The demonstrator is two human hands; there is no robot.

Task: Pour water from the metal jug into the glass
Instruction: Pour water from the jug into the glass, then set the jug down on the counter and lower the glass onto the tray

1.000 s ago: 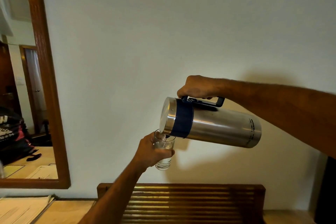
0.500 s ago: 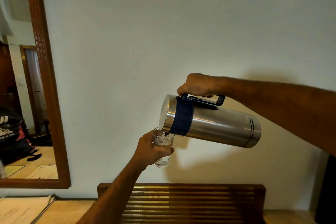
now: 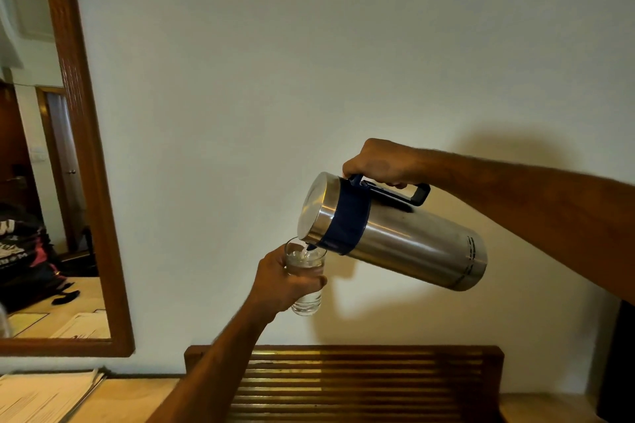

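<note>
Left hand (image 3: 279, 280) hides glass (image 3: 307, 299) middle; fill unclear.

A wood-framed mirror (image 3: 99, 182) is hanging on the pale wall (image 3: 309, 62) at the left, reflecting a doorway, a dark bag and some papers. Below it, a stack of papers (image 3: 41, 398) is lying on the light wooden counter (image 3: 130, 402). A slatted wooden rack (image 3: 360, 385) is standing against the wall at the counter's back. A dark object (image 3: 618, 364) is showing at the right edge.
</note>
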